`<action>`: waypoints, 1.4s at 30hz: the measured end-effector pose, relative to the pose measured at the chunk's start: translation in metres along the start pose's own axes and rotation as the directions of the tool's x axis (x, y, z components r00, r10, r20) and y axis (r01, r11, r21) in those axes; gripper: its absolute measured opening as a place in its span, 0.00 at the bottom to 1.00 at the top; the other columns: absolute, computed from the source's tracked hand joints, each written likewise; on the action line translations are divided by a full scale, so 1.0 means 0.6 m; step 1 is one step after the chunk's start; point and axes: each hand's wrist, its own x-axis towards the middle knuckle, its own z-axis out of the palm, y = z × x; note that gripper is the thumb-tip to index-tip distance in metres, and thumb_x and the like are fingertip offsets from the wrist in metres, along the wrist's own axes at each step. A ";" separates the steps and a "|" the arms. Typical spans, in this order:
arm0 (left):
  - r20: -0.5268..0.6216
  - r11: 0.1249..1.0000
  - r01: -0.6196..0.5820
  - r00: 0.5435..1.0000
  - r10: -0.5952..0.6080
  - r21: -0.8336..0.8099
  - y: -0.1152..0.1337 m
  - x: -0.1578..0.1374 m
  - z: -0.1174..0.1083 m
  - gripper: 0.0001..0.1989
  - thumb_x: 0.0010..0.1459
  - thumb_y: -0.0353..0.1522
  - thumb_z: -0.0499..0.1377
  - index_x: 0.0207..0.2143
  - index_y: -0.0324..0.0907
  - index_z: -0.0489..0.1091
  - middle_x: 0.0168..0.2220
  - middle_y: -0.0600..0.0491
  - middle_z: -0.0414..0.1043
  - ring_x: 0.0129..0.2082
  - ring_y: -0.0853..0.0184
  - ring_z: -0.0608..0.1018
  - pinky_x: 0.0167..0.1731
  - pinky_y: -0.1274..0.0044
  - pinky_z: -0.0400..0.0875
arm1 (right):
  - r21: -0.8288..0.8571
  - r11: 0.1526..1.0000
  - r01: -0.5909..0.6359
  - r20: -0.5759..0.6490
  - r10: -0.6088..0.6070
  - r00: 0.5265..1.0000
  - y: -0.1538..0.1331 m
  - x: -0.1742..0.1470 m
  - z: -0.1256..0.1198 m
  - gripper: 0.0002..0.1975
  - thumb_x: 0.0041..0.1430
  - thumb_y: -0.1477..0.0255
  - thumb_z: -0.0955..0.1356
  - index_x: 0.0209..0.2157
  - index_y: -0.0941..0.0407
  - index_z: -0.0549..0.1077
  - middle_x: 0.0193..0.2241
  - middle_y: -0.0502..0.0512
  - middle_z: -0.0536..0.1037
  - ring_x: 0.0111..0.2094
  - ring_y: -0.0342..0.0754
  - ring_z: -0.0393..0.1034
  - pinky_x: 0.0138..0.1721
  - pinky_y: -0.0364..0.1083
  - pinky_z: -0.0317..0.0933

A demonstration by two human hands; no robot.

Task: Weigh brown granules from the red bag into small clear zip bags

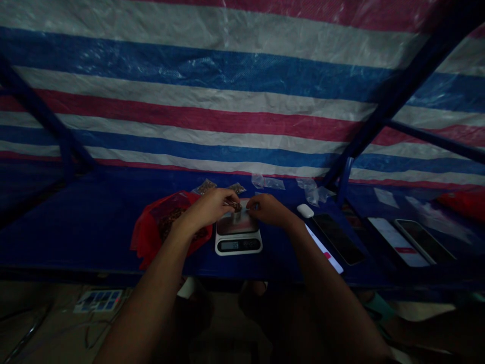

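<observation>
A white kitchen scale (238, 235) with a lit display stands on the blue table in front of me. On its metal plate sits a small cup (236, 216) heaped with small brown pieces (237, 206). My left hand (216, 206) reaches over the plate from the left, its fingers curled closed at the cup's rim by the pieces. Just right of the cup, my right hand (267, 209) has thumb and forefinger pinched together. Whatever either pinch holds is too small and dark to make out. Under my left forearm lies an open red plastic bag (147, 230) with more brown pieces inside.
Behind the scale lie filled clear bags (206, 186) and crumpled clear bags (310, 191). To the right are a white earbud case (305, 211), a dark phone (338, 238) and more phones (397, 242). Blue metal bars (394, 96) frame a striped tarp (235, 116). A power strip (99, 301) lies below.
</observation>
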 end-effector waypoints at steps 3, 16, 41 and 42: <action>-0.007 1.000 0.011 1.000 -0.011 -0.002 0.000 -0.001 0.000 0.10 0.58 0.24 0.60 0.41 0.41 0.77 0.42 0.50 0.83 0.44 0.64 0.83 0.45 0.75 0.76 | -0.033 0.999 0.017 -0.003 -0.017 1.000 0.000 0.001 0.003 0.13 0.54 0.82 0.68 0.37 0.57 0.83 0.37 0.57 0.85 0.38 0.51 0.79 0.39 0.44 0.66; -0.084 0.988 0.007 0.996 -0.020 -0.153 -0.008 -0.013 -0.003 0.08 0.55 0.27 0.63 0.38 0.42 0.78 0.39 0.51 0.83 0.41 0.62 0.84 0.45 0.71 0.77 | 0.329 0.931 0.156 -0.230 -0.081 0.970 -0.037 0.005 -0.013 0.08 0.57 0.76 0.72 0.39 0.58 0.80 0.35 0.56 0.84 0.35 0.48 0.79 0.37 0.45 0.70; -0.211 0.900 -0.036 0.975 -0.064 -0.435 -0.048 0.007 0.047 0.10 0.52 0.29 0.67 0.39 0.42 0.75 0.36 0.53 0.82 0.39 0.63 0.84 0.38 0.74 0.77 | 0.237 0.962 0.134 -0.334 -0.049 0.941 -0.036 0.008 -0.008 0.07 0.61 0.75 0.69 0.38 0.57 0.79 0.33 0.55 0.83 0.33 0.47 0.76 0.37 0.45 0.67; -0.207 0.897 -0.028 0.976 -0.071 -0.440 -0.049 0.007 0.047 0.10 0.53 0.29 0.67 0.39 0.43 0.75 0.36 0.53 0.82 0.39 0.63 0.84 0.38 0.74 0.77 | 0.235 0.963 0.131 -0.341 -0.045 0.939 -0.036 0.008 -0.008 0.07 0.61 0.74 0.69 0.38 0.57 0.79 0.33 0.55 0.83 0.33 0.47 0.76 0.38 0.46 0.67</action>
